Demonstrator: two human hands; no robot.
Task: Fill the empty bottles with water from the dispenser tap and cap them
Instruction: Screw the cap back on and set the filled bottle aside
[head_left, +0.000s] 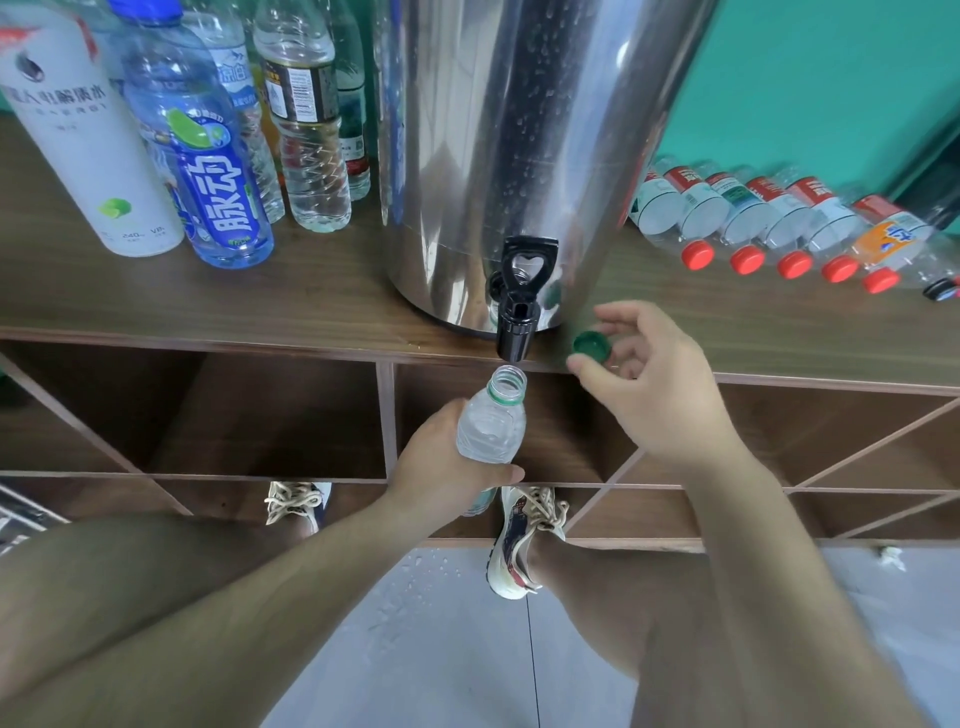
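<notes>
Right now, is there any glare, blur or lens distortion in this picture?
Head view: bright streaks of glare run down the steel dispenser; the wide lens bows the shelf edge and tilts the standing bottles at the left; the forearms near the bottom edge look soft, while the held bottle and green cap are sharp.

Perhaps a staged workroom: teal wall (805, 78), wooden cubby shelf (234, 306), steel water dispenser (519, 130), many plastic bottles (701, 205).
</notes>
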